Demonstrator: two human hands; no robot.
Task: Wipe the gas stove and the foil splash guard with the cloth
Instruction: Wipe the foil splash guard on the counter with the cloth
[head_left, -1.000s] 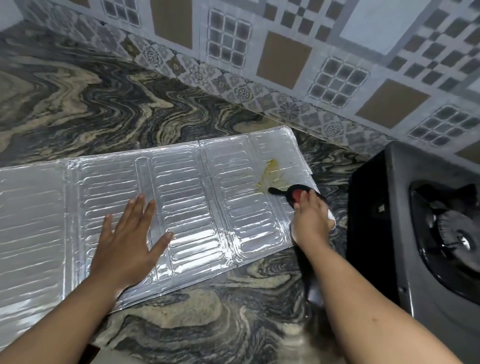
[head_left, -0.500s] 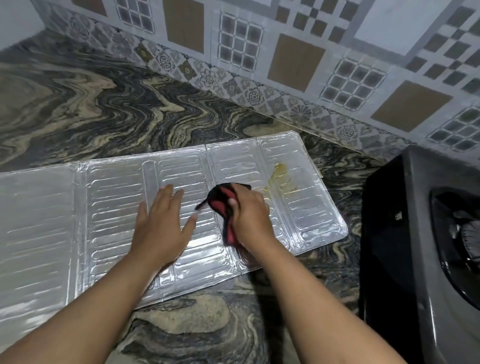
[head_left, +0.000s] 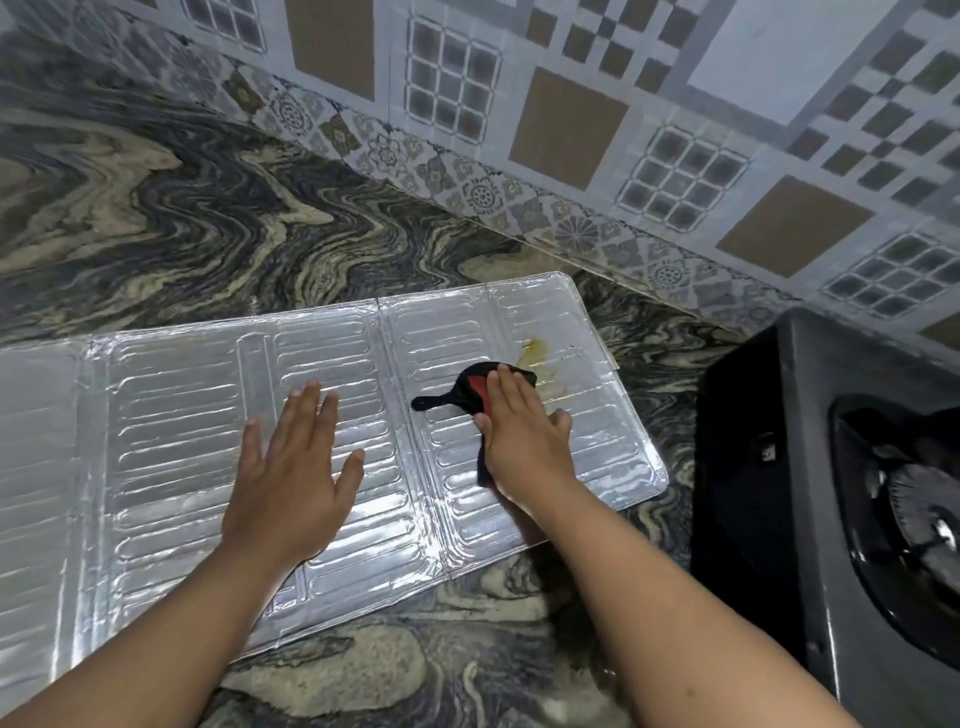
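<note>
Silver foil, ribbed and creased, fills the middle of the frame: the foil splash guard (head_left: 197, 441) lies unfolded flat on a swirled black-and-tan stone bench (head_left: 218, 228), its panels running from the left edge almost to the gas stove (head_left: 831, 493). A person leans over it with both bare forearms extended. The left hand (head_left: 291, 478) rests palm-down on a middle panel, fingers straight and spread apart, gripping nothing. The right hand (head_left: 524, 436) presses a black-and-red cloth (head_left: 467, 392) onto the rightmost panel, its fingers laid close together over the bunched fabric; whether the thumb hooks round the cloth cannot be told. One thin black corner of the cloth pokes out to the left, and another dark edge shows below the palm. Just beyond the fingertips, a yellowish-brown stain (head_left: 537, 353) marks the foil near its far right corner. The black stove sits on the bench just beside the guard's right end, one burner (head_left: 930, 519) partly in view. Patterned grey and brown wall tiles (head_left: 571, 124) rise behind the bench.
</note>
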